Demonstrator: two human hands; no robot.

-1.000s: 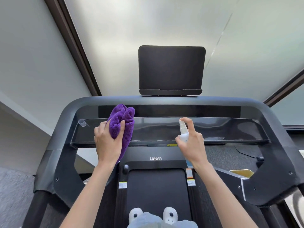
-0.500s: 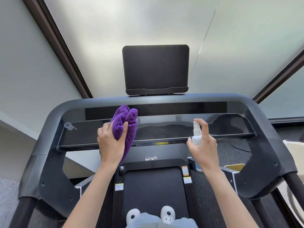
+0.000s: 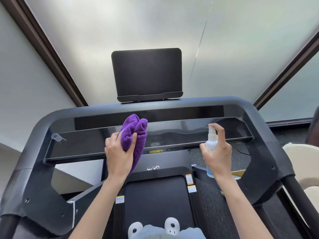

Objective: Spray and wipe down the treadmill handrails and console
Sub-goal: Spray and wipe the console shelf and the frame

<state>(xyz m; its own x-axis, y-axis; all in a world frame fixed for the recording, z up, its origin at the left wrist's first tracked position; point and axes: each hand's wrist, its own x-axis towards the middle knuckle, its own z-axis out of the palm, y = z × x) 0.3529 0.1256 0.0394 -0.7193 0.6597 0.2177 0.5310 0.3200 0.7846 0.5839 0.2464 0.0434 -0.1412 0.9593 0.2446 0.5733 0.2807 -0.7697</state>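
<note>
A: Shifting rightward, is it? The right hand (image 3: 218, 152) with the spray bottle (image 3: 211, 144) sat nearer the middle of the console (image 3: 172, 133) a second ago.

B: Yes, within a second it has travelled toward the console's right half. Its fingers are curled round the white bottle, the forefinger arched over the nozzle top, which points at the glossy panel. Whether the pump is pressed down I cannot tell.

A: And the other one?

B: The left hand (image 3: 119, 156) has kept its place, left of centre, gripping the bunched purple cloth (image 3: 134, 135) with fingers and thumb. The cloth stands against the console's front panel, its tail hanging behind the wrist.

A: So what does that mean for the job?

B: My guess is that spraying is being carried along the console section by section, with the wipe to follow. The cloth shows no sweep yet, and the handrails (image 3: 269, 128) curving round both sides look untouched by either hand.

A: Anything else up there?

B: A small clear cap (image 3: 57, 136) rests at the console's far left end.
</note>
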